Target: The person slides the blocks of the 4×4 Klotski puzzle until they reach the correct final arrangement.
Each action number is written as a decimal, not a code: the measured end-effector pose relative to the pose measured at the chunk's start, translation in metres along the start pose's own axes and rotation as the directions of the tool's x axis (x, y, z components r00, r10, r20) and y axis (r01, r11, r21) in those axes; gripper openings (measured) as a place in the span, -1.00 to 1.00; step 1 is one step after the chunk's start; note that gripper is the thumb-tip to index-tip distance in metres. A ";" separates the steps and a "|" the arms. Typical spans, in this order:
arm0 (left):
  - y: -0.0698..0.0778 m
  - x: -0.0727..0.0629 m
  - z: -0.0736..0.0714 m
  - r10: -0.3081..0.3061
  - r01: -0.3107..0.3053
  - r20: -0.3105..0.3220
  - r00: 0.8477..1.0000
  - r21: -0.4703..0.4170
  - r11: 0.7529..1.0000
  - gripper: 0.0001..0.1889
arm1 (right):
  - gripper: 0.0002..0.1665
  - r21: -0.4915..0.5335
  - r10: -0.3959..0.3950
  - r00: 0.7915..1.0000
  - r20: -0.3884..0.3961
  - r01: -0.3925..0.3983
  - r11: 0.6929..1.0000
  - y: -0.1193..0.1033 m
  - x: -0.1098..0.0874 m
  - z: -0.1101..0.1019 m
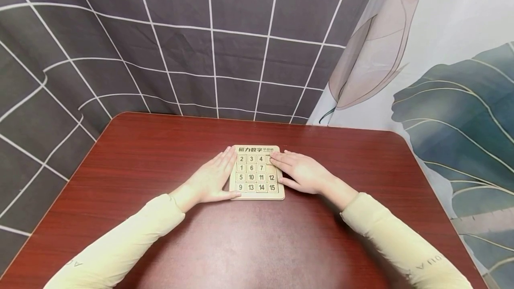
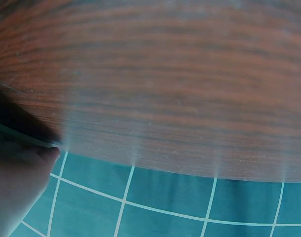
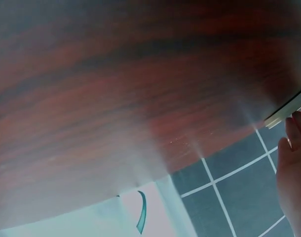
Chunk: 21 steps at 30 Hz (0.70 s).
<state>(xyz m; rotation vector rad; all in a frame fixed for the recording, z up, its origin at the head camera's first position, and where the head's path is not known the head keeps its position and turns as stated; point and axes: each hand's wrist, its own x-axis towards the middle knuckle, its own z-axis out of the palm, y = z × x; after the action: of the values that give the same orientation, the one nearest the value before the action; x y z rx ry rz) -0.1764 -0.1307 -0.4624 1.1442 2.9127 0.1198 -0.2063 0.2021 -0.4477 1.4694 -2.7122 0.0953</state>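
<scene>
A wooden number slide puzzle (image 1: 261, 196) lies flat on the table, with Chinese lettering along its top border. My left hand (image 1: 210, 177) rests along its left edge, fingers straight and thumb on the lower left corner. With extended fingers, my right hand (image 1: 303, 171) touches the upper right tile (image 1: 268, 159), whose number is mostly hidden. The right thumb lies at the puzzle's right edge, beside the tile marked 12 (image 1: 271, 177). A bare slot shows just below the touched tile. The right wrist view catches only the puzzle's edge (image 3: 288, 109) beside the fingers.
The puzzle sits on a reddish-brown wooden table (image 1: 160, 137) with rounded far corners. Behind it hangs a dark curtain with a white grid (image 1: 237, 52). To the right is a pale curtain with large leaf prints (image 1: 453, 101).
</scene>
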 end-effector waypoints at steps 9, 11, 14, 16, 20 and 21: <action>0.001 -0.001 -0.003 -0.004 0.004 0.013 1.000 0.007 1.000 0.19 | -0.26 -0.002 -0.040 0.999 -0.026 0.040 0.999 -0.012 -0.012 0.000; 0.001 -0.001 -0.003 -0.004 0.004 0.015 1.000 0.002 1.000 0.19 | -0.26 -0.007 -0.042 0.999 -0.021 0.041 0.999 -0.014 -0.014 0.000; 0.001 -0.001 -0.003 -0.006 0.006 0.017 1.000 -0.006 1.000 0.19 | -0.26 -0.016 -0.045 0.999 -0.020 0.045 0.999 -0.016 -0.015 0.000; 0.001 -0.001 -0.003 -0.007 0.008 0.020 1.000 -0.011 1.000 0.19 | -0.26 -0.018 -0.048 0.999 -0.025 0.048 0.999 -0.017 -0.015 0.000; 0.000 0.000 -0.003 -0.008 0.009 0.025 1.000 -0.011 1.000 0.19 | -0.26 -0.013 -0.049 0.998 -0.038 0.049 0.999 -0.015 -0.012 -0.001; 0.000 0.000 -0.003 -0.008 0.009 0.025 1.000 -0.012 1.000 0.19 | -0.26 -0.011 -0.047 0.998 -0.039 0.047 0.999 -0.014 -0.010 -0.001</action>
<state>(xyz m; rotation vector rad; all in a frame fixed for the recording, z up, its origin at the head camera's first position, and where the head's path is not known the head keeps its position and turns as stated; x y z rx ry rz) -0.1760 -0.1310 -0.4596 1.1230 2.8908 0.1212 -0.1894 0.2031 -0.4471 1.5116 -2.6417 0.1076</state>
